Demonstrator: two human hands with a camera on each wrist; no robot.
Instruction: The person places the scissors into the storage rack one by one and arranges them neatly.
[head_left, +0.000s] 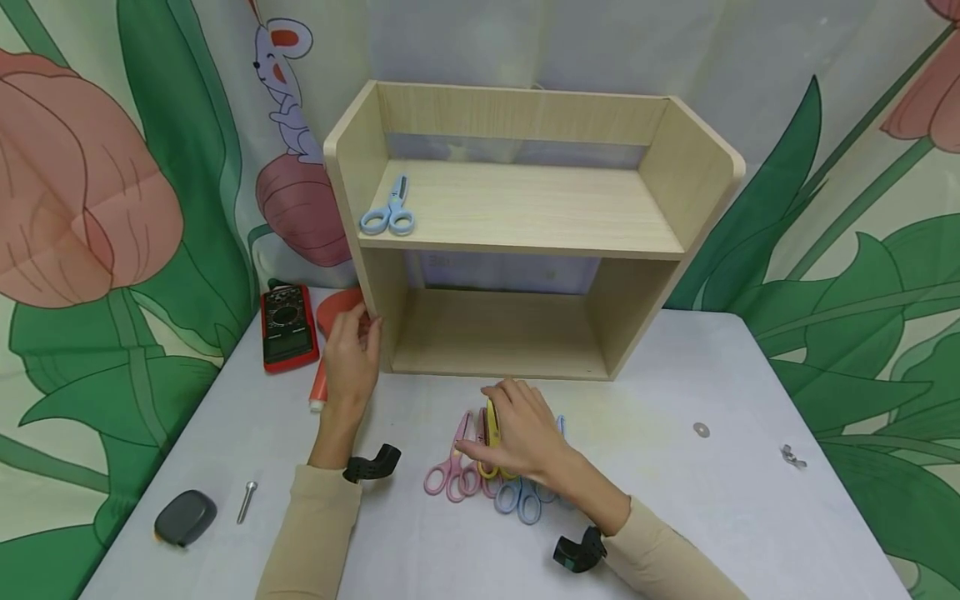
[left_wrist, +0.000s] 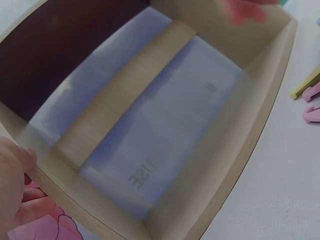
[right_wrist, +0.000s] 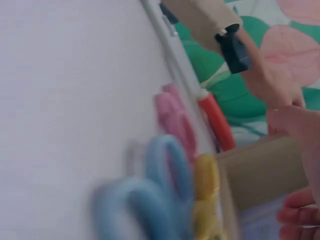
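Scissors (head_left: 492, 429) lie bunched just below my right hand (head_left: 525, 433), before the shelf (head_left: 517, 208): pink, yellow, blue, handles towards me. Right thumb's spread wide from the fingers, contact unclear; left hand (head_left: 351, 362) touches the shelf's side, fingers bent, whether pinching I can't tell.

The wood-grained shelf (head_left: 517, 204) is pale beige, the scissors (head_left: 392, 210) on its left light blue, the nearer scissors (head_left: 492, 429) pink, yellow and blue, the left multimeter (head_left: 288, 329) red and black, the table (head_left: 645, 517) white, and the far curtain (head_left: 600, 42) patterned with pink flowers (head_left: 82, 192) and green leaves (head_left: 180, 125).
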